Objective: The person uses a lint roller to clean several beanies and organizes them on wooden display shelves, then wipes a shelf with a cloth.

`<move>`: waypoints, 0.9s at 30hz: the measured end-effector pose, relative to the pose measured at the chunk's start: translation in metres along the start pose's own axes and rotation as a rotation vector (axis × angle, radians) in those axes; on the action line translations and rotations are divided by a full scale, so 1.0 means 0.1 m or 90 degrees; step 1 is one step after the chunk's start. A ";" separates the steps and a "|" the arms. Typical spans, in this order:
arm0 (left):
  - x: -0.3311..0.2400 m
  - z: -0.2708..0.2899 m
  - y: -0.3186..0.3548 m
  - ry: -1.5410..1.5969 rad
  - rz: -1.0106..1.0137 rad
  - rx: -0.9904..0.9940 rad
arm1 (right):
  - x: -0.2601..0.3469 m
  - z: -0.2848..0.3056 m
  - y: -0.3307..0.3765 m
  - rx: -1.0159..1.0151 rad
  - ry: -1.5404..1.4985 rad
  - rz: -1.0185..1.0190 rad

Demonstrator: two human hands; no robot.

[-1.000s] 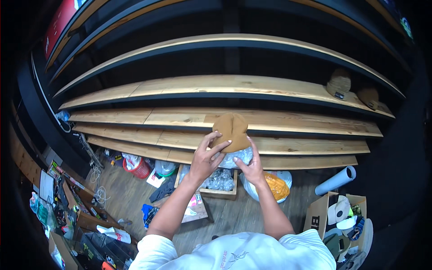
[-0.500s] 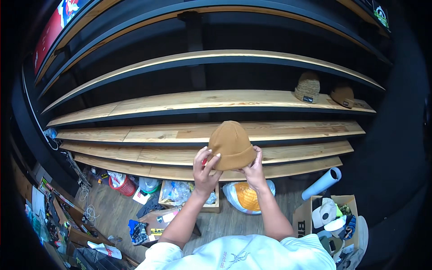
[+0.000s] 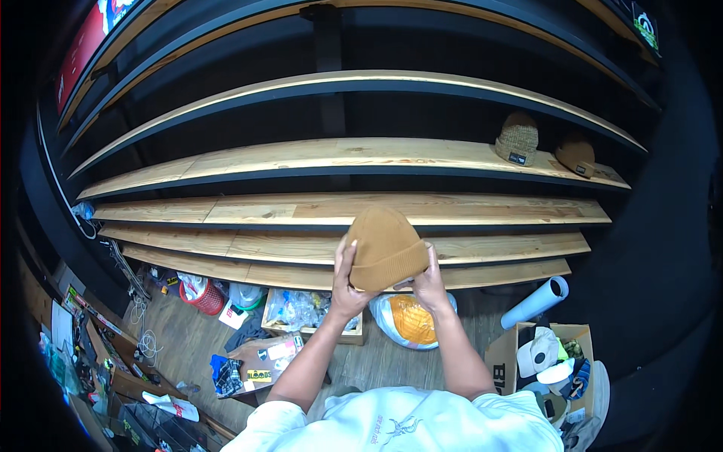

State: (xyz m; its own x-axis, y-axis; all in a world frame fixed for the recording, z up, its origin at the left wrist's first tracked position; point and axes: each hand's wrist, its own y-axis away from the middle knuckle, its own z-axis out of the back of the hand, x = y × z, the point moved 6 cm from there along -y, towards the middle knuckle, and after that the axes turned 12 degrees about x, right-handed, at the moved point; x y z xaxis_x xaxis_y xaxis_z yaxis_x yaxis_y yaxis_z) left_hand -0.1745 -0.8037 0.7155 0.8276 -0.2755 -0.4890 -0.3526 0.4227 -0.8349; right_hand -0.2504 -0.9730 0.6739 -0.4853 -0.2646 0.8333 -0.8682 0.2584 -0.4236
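Note:
A tan knit beanie (image 3: pixel 385 245) with a folded cuff is held up in front of the wooden shelves, crown upward and slightly tilted. My left hand (image 3: pixel 346 282) grips its left side, thumb against the knit near the cuff. On the other side my right hand (image 3: pixel 430 285) holds the lower right edge of the cuff; some of its fingers are hidden under the hat. Two more beanies stand at the right end of a shelf: a speckled olive-brown one (image 3: pixel 518 141) with a dark label and a brown one (image 3: pixel 576 156).
Long wooden shelves (image 3: pixel 263 163) span the black wall. Below are a red basket (image 3: pixel 203 298), a wooden crate (image 3: pixel 349 337) of clear plastic, an orange-and-white bag (image 3: pixel 410 322) and a grey-blue tube (image 3: pixel 533 301). A cardboard box (image 3: pixel 501 354) of caps stands at the right.
My left hand has changed its hold, its spread fingers now closed around the beanie's left side. The beanie has tilted a little. The view has shifted slightly.

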 end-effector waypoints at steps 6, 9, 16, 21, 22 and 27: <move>0.47 0.24 0.02 0.213 0.065 0.075 | 0.19 -0.23 -0.06 0.068 0.152 -0.051; 0.37 0.26 -0.07 0.194 0.004 0.134 | 0.03 -0.14 -0.11 0.008 0.165 -0.026; 0.46 0.46 0.02 0.086 0.029 0.097 | -0.12 -0.61 -0.21 -0.262 0.394 0.112; 0.29 0.68 -0.11 -0.013 0.032 0.082 | -0.22 -0.66 -0.18 -0.207 0.631 -0.213; 0.29 0.72 -0.14 -0.009 0.032 0.084 | -0.21 -0.64 -0.14 -0.211 0.632 -0.214; 0.21 0.82 -0.23 -0.229 -0.098 0.143 | 0.13 -1.07 -0.05 -0.222 0.772 -0.023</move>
State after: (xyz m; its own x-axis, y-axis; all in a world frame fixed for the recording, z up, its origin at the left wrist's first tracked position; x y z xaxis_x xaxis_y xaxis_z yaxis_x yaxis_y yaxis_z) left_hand -0.1136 -0.7482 0.7451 0.9762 -0.0481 -0.2112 -0.1433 0.5878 -0.7962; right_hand -0.2410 -0.8781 0.7253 0.1038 0.6961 0.7104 -0.7162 0.5479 -0.4322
